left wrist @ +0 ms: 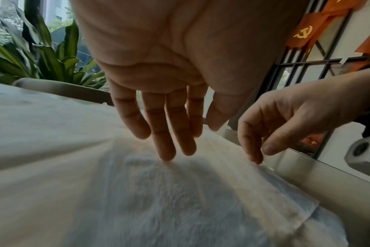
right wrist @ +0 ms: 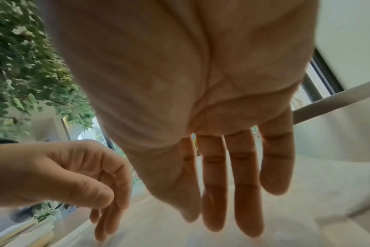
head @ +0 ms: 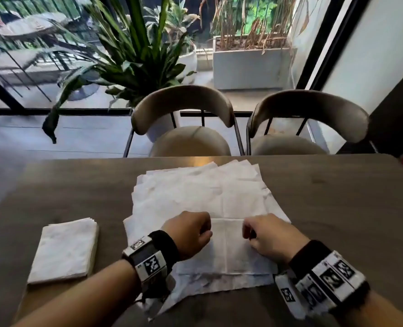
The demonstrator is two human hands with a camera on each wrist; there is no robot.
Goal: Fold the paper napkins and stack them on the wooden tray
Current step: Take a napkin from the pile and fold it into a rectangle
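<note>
1. Hands sit side by side over the folded napkin (head: pixel 228 246), which lies on the near part of the spread pile of unfolded napkins (head: pixel 195 192) on the bench (head: pixel 337 208).
2. Left hand (head: pixel 188 234) hovers palm down at the napkin's left edge, fingers (left wrist: pixel 165 133) loosely extended, a fingertip touching the paper, gripping nothing.
3. Right hand (head: pixel 273 237) is at the napkin's right edge, fingers (right wrist: pixel 243 192) relaxed and straight, holding nothing.
4. Left of the pile, a stack of folded napkins (head: pixel 65 251) rests apart on the bench; whether a tray lies under it, I cannot tell.
</note>
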